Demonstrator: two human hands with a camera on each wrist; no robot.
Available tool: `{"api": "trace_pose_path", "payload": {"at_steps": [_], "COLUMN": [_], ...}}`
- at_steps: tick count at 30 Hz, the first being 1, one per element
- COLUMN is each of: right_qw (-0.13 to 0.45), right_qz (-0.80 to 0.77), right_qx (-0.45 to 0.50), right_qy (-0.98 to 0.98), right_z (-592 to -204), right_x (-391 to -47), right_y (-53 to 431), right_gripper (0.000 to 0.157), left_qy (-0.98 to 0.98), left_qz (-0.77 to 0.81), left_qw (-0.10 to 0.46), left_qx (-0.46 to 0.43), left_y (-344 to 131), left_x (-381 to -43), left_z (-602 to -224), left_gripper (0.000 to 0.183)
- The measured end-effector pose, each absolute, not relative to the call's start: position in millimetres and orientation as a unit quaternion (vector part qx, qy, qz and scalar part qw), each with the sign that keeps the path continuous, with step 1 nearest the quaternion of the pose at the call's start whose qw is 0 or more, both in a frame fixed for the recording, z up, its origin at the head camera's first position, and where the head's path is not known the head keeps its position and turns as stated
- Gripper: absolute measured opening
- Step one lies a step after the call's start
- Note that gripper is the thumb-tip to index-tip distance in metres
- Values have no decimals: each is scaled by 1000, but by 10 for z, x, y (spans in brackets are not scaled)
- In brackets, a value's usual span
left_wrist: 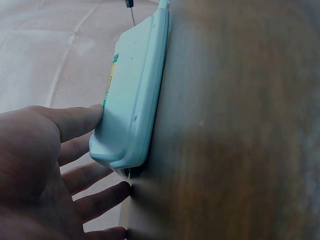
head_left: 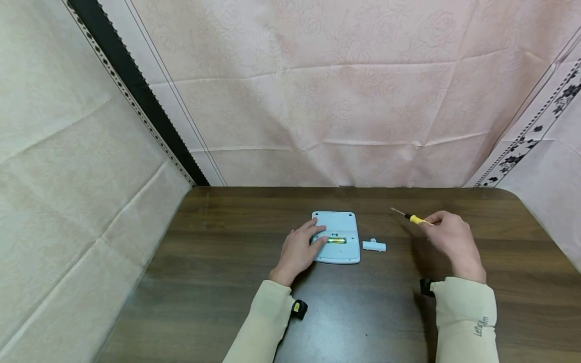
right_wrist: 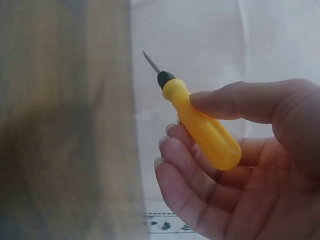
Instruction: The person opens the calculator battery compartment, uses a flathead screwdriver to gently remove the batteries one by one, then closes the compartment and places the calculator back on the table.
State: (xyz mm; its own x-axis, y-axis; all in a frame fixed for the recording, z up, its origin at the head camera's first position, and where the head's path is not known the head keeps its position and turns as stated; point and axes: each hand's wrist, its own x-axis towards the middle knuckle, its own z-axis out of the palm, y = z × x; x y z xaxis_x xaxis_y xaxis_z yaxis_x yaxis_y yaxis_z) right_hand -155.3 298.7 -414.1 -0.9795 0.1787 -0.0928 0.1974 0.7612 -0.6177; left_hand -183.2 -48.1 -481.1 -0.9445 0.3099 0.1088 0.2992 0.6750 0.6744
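A flat light-blue plastic device (head_left: pixel 338 254) lies on the table with a battery slot facing up. In the slot sits a green-and-gold battery (head_left: pixel 337 240). My left hand (head_left: pixel 299 248) rests at the device's left side, thumb on its face near the battery and fingers spread fairly straight, as the left wrist view also shows. To the right of the device lies a small light-blue battery cover (head_left: pixel 374 245). Above the table at the right, my right hand (head_left: pixel 451 239) grips a small screwdriver (right_wrist: pixel 205 130) by its yellow handle, the thin metal tip pointing away to the left.
The brown wood-grain table (head_left: pixel 218 297) has rounded far corners. Pale patterned cloth (head_left: pixel 340 111) hangs behind it and at both sides. A black device is strapped at each wrist.
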Motion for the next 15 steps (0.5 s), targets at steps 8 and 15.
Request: {"api": "trace_pose_path", "payload": {"at_steps": [8, 15], "right_qw": [-18, -49], "right_qz": [-327, -321], "right_qx": [82, 72], "right_qy": [941, 943], "right_z": [-3972, -3846], "right_x": [-1496, -1461], "right_y": [2883, 2789], "right_gripper": [35, 34], "left_qy": [915, 914], "left_qz": [367, 368], "left_qw": [7, 9], "left_qx": [167, 168], "left_y": [-482, -483], "left_x": [-1838, -1829], "left_z": [-4817, -4802], "left_gripper": [38, 38]}}
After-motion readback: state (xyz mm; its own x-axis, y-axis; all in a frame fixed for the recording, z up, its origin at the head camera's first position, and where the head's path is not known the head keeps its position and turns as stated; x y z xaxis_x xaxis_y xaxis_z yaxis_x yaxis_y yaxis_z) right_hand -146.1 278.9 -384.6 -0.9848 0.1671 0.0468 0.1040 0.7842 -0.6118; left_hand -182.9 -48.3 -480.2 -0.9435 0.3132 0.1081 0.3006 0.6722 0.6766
